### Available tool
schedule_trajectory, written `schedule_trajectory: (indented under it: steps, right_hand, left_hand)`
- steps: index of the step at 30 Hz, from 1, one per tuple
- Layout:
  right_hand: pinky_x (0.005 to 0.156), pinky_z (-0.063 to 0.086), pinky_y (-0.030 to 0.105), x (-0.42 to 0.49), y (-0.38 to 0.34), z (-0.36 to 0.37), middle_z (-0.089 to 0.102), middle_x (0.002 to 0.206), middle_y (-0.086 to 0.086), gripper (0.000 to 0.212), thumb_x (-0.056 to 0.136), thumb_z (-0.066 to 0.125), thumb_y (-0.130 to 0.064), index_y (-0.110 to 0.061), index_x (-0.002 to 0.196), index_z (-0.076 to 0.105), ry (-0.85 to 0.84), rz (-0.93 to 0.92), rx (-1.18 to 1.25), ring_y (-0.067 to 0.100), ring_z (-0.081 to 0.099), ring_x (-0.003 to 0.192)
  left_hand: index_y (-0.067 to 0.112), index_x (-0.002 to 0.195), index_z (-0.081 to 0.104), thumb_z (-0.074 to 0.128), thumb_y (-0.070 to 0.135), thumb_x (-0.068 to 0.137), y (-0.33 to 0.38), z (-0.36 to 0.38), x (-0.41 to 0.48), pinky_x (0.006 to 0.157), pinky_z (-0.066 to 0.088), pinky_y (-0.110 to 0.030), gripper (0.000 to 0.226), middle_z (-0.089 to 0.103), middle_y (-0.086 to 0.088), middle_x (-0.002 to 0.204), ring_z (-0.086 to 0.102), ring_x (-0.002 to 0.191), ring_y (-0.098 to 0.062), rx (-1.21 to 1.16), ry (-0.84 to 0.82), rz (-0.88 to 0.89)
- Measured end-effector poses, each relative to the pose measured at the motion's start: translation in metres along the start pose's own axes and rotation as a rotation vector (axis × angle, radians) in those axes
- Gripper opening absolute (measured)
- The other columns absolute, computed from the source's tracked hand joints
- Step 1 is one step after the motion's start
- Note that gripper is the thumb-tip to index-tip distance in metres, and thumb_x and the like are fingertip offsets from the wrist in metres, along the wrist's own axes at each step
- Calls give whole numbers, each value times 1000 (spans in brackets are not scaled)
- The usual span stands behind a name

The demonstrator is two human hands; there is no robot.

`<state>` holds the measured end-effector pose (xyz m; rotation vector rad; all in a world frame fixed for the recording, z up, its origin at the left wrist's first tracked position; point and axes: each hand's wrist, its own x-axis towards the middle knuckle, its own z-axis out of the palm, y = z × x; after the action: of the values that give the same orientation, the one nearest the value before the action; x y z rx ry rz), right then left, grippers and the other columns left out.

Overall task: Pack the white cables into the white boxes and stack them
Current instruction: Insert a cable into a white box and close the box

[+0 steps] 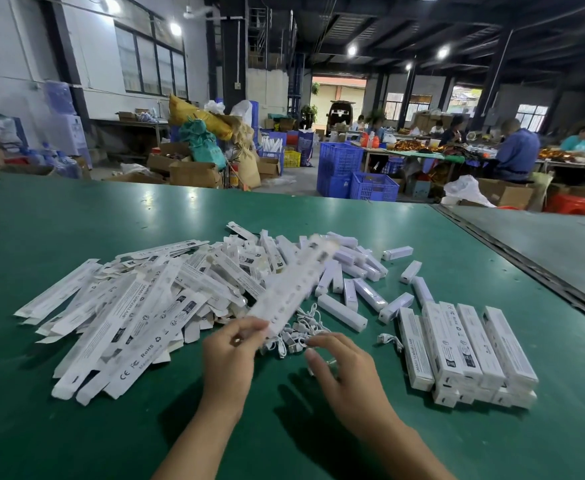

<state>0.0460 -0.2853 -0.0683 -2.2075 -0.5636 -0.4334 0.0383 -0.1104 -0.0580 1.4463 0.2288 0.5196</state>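
Right hand [343,368] relaxed; left hand [230,355] pinches white box [291,285] (blurred), long axis far-right.

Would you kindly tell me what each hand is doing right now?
Left hand: pinches the near end of a flat white box.
Right hand: open, fingers relaxed over the white cables.

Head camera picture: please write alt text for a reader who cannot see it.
A person's left hand holds a flat white box above a green table, while the right hand hovers by white cables. Unfolded boxes pile at left; packed boxes are stacked at right.
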Motion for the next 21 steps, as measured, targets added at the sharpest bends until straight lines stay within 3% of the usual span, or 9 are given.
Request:
schedule_trajectory:
  steps: [2,5,7,8,10,12,15,18,21]
  right_hand:
    - [87,49,14,-1,-9,3,66,115,-23,23,100,49,-34,-38,118,62,-34,77,287,-1,61,110]
    - [90,54,30,-1,-13,5,72,107,-5,39,96,39,-45,-21,111,66,-82,243,630,15,66,104]
    - [85,56,32,0,-10,3,73,94,7,50,93,38,-47,-5,92,65,-98,329,740,24,68,95]
    - [85,56,30,0,-8,2,73,96,11,52,94,38,-46,-1,92,65,-117,340,782,26,69,97]
    - [89,53,25,1,-5,0,73,111,7,50,96,34,-44,-8,108,68,-162,323,837,19,67,108]
    - [101,49,31,2,-4,-3,68,123,2,49,98,34,-47,-18,124,64,-198,312,881,16,62,118]
    - [108,42,41,5,-4,-9,63,132,2,45,94,52,-51,-26,131,62,-267,275,918,19,55,127]
    - [105,45,37,4,-7,-13,64,130,7,44,91,60,-40,-23,132,60,-303,171,860,24,57,125]
    - [97,52,35,5,-10,-12,70,119,9,38,87,66,-35,-22,123,66,-234,165,848,26,65,112]
  left_hand:
    - [19,69,79,72,-9,78,2,4,-5,63,51,-11,30,76,1,74,70,72,-4,-20,-121,-20]
    - [12,68,79,72,-11,74,3,7,-9,65,53,-18,25,75,-6,74,71,72,-15,-106,-283,-133]
    - [9,69,79,74,-8,70,4,9,-11,68,54,-23,17,73,-11,73,69,70,-19,-129,-383,-216]
    - [8,69,78,73,-8,68,3,11,-12,67,54,-23,17,72,-11,72,68,69,-19,-141,-419,-250]
    - [7,67,78,72,-5,61,3,13,-13,62,54,-22,16,72,-12,72,70,66,-18,-211,-463,-332]
    - [9,67,78,70,1,58,4,16,-15,62,55,-24,14,72,-13,74,70,65,-19,-268,-514,-411]
    - [10,70,78,69,3,63,5,16,-15,60,51,-27,13,71,-10,74,66,62,-19,-340,-580,-483]
    - [10,78,78,69,6,69,4,11,-12,60,44,-28,13,68,-8,73,61,60,-17,-412,-617,-544]
    - [13,75,77,69,8,69,5,11,-12,60,48,-28,11,70,-7,74,63,60,-18,-372,-612,-545]
